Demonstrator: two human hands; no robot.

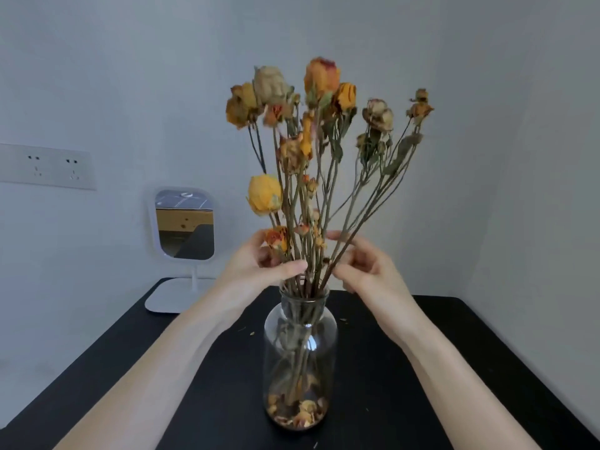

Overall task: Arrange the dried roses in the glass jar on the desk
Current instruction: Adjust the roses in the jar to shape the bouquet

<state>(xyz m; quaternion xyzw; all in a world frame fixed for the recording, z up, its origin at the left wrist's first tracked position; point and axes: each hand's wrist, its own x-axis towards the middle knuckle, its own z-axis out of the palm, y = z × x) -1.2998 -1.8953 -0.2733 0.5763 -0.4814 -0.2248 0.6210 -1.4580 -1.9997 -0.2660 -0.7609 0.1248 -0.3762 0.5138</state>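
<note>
- Two bare forearms reach in from the near edge of the desk (422, 368), one on each side of the jar.
- The glass jar (300, 358) stands upright on the black desk, about midway between its left and right edges and well in front of the far edge.
- Loose dried petals (298, 414) lie in the bottom of the jar.
- The dried roses (311, 141) stand with their stems in the jar and fan out above its mouth. The heads are orange, yellow and pale.
- The left hand (259, 267) grips the bunch just above the jar's mouth, with the thumb lying across the front of the stems and the fingers curled behind them.
- The right hand (367, 267) is at the stems that lean right, its fingers loosely bent and touching them. Blur makes it impossible to tell whether it pinches a stem.
- A few small crumbs (251, 333) lie on the desk near the jar.
- A white-framed mirror (185, 222) stands on its base at the far left corner of the desk.
- A white socket plate (45, 167) is on the wall to the left.
</note>
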